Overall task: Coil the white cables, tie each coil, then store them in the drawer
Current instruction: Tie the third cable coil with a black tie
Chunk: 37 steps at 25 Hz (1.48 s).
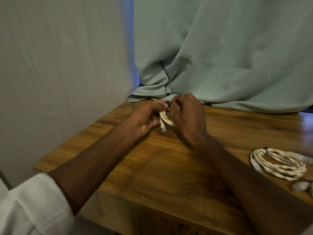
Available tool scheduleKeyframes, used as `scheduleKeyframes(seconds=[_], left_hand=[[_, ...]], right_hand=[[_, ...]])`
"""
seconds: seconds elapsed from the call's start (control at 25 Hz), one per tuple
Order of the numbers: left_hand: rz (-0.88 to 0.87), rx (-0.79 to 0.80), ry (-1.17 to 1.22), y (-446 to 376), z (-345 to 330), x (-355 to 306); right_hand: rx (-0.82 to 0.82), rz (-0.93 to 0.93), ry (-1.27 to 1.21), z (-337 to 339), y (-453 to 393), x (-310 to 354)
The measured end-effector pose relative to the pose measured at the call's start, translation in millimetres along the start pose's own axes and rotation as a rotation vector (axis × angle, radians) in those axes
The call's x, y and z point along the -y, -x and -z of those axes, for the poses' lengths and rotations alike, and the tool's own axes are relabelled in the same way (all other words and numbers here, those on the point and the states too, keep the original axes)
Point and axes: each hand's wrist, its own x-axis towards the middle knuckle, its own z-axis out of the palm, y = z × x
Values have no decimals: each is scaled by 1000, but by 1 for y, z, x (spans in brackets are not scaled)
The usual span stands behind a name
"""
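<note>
Left hand (145, 118) grips the coil (165, 118) above the table (169, 167), near the curtain (220, 65); right hand (188, 116) pinches a dark tie (168, 102) at its top. Light, springy cable, I'd say: hold across all loops.

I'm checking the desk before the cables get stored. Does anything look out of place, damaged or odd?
Nothing stands out. Both hands, left hand and right hand, hold a small white cable coil with a dark tie at its top. A second tied white cable coil lies flat on the wooden table, at the right edge.
</note>
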Motion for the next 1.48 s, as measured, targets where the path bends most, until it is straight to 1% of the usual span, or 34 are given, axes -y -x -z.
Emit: scheduleKeyframes(seconds=[0.2,0.28,0.4,0.48,0.64,0.84,0.88,1.04,1.16,1.28,1.32,1.4,1.44,1.48], left_hand=[[24,9,6,0,2,0],[26,25,1,0,2,1],[15,47,-37,-1,0,1],[11,48,-54,-2,0,2],[4,81,-66,-5,1,4],[-3,93,-46,-3,0,4],[-1,101,-46,-2,0,4],[1,125,-37,2,-2,3],[-26,121,-50,7,-5,1],[-97,101,-134,16,-9,1],[-162,83,-215,19,-11,0],[-359,13,-449,17,-11,-1],[-445,-9,-528,15,-12,-2],[-492,-23,-554,14,-12,-2]], right_hand=[[11,-10,-46,2,4,1],[-34,-33,-66,3,3,1],[-117,-115,-117,3,2,1],[-131,-144,-149,4,2,1],[-113,-103,-68,9,4,3],[-99,4,74,7,4,1],[-104,7,78,8,4,1],[-169,-46,-53,11,4,3],[-152,25,50,13,3,3],[-139,63,105,16,1,0],[-133,62,97,17,1,-1],[-112,54,58,17,0,-1],[-97,60,40,16,0,-1],[-78,74,26,16,0,-1]])
